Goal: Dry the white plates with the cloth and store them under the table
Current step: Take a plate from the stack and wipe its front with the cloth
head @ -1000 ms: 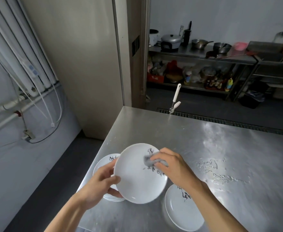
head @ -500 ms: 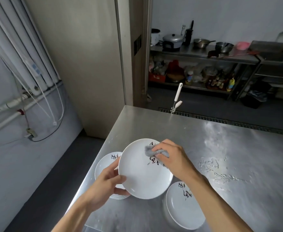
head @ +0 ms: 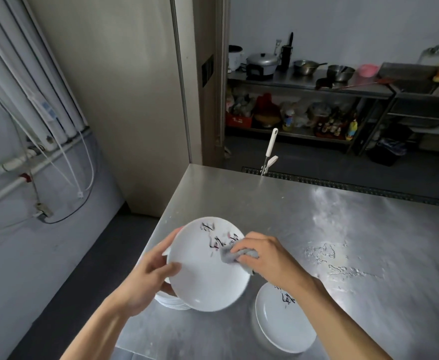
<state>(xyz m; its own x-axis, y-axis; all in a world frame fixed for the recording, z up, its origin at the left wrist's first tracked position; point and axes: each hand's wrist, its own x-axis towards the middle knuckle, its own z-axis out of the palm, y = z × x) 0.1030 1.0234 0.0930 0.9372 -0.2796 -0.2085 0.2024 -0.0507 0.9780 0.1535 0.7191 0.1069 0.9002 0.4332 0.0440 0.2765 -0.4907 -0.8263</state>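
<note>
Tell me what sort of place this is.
Probably a commercial or restaurant back kitchen: a stainless steel worktable, a steel rack carrying pots and bottles, and a grated floor drain beyond it.

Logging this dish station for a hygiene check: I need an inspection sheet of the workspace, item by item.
Surface: steel table, wet patches on its right part.
Job's things: held plate tilted above the left plate stack; grey cloth on its face; right plate flat near the front edge.
Clutter: white handle upright behind the far edge.
Hands: left hand grips the held plate's rim; right hand holds the cloth.
Cables: cables hang along the left wall under pipes.
Surroundings: shelves with pots across the aisle.
</note>
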